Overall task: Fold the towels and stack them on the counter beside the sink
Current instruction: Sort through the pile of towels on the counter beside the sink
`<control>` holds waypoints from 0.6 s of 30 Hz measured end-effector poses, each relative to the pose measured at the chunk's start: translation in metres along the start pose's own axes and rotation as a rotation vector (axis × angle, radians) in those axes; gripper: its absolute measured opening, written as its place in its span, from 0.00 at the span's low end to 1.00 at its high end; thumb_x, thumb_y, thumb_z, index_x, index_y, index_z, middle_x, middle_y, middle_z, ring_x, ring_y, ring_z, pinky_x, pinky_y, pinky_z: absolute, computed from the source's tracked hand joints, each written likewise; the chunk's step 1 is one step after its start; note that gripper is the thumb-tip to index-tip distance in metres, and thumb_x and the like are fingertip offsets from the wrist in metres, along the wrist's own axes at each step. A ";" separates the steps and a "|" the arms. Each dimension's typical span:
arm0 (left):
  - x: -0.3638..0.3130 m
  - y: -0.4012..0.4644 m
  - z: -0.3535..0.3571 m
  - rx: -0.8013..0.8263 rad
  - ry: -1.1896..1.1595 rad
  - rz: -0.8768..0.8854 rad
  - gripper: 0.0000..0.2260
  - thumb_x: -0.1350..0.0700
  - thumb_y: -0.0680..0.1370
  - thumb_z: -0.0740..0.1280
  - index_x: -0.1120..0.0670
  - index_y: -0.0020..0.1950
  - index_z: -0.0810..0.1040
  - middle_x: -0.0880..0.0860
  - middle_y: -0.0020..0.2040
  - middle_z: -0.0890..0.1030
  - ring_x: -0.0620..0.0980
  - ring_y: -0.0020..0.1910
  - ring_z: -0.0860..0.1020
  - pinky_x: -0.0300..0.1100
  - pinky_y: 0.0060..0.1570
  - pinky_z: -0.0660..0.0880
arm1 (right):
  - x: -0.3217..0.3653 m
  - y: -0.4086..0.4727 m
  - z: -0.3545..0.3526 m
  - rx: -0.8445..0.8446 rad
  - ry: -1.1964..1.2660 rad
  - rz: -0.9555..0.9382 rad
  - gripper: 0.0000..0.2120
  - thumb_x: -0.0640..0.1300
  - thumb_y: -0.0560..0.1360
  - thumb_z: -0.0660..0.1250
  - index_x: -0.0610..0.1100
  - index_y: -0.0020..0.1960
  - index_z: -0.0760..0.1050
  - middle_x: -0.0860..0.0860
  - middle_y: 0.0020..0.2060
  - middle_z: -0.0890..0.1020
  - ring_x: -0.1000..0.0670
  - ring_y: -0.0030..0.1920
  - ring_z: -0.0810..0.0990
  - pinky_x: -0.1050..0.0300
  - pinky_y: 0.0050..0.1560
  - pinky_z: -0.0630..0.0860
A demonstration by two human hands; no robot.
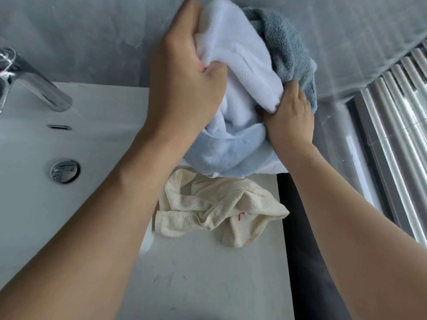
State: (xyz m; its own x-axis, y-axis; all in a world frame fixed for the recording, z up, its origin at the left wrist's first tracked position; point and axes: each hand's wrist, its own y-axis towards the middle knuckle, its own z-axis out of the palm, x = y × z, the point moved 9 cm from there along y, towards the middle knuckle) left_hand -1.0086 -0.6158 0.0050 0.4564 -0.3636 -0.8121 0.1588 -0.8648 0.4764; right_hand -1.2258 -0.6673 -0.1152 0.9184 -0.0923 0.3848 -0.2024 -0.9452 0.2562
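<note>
A crumpled pale blue and white towel (240, 72) is bunched at the back of the counter (208, 278). My left hand (184, 77) grips its upper left folds. My right hand (290, 116) grips its right edge. Behind it lies a grey-blue towel (286, 49), partly hidden. A crumpled cream towel (215, 209) with a small red mark lies on the counter just below the bundle, nearer to me. The sink (34, 139) is at the left.
A chrome tap (34, 82) and a round drain plug (64, 170) belong to the sink on the left. A grey wall runs along the back. A ribbed metal frame (392, 116) stands at the right, past a dark gap beside the counter edge.
</note>
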 end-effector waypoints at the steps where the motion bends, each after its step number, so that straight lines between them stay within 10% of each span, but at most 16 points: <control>1: 0.000 0.004 0.001 0.059 0.048 0.012 0.08 0.63 0.69 0.62 0.60 0.48 0.72 0.53 0.37 0.72 0.54 0.37 0.72 0.50 0.38 0.74 | -0.002 -0.001 -0.001 -0.006 -0.005 -0.003 0.15 0.43 0.74 0.64 0.42 0.58 0.67 0.43 0.57 0.76 0.37 0.58 0.74 0.46 0.55 0.68; 7: 0.078 -0.005 0.033 0.809 0.955 -0.154 0.07 0.52 0.73 0.70 0.55 0.43 0.76 0.55 0.39 0.80 0.52 0.32 0.73 0.42 0.30 0.68 | 0.001 -0.016 -0.010 -0.168 -0.057 -0.018 0.16 0.39 0.73 0.60 0.42 0.61 0.70 0.43 0.58 0.73 0.38 0.58 0.71 0.47 0.61 0.63; 13: 0.111 0.007 0.017 0.286 0.453 -0.418 0.05 0.58 0.76 0.62 0.52 0.46 0.78 0.52 0.39 0.80 0.55 0.39 0.78 0.40 0.33 0.68 | 0.028 -0.046 -0.052 -0.412 0.146 -0.257 0.20 0.32 0.63 0.63 0.44 0.53 0.67 0.41 0.45 0.75 0.41 0.45 0.71 0.48 0.50 0.66; 18: 0.109 0.016 0.012 -0.018 -0.132 -0.578 0.07 0.57 0.67 0.58 0.49 0.36 0.75 0.49 0.34 0.80 0.52 0.40 0.83 0.42 0.37 0.77 | 0.054 -0.051 -0.031 -0.226 0.094 -0.364 0.15 0.43 0.69 0.67 0.41 0.52 0.67 0.42 0.39 0.77 0.38 0.38 0.76 0.47 0.40 0.71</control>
State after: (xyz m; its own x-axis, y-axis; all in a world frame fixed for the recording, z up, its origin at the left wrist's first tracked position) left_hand -0.9670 -0.6735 -0.0797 0.1785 0.1233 -0.9762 0.3646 -0.9298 -0.0508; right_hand -1.1763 -0.6139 -0.0800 0.9106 0.2731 0.3103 0.0499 -0.8177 0.5734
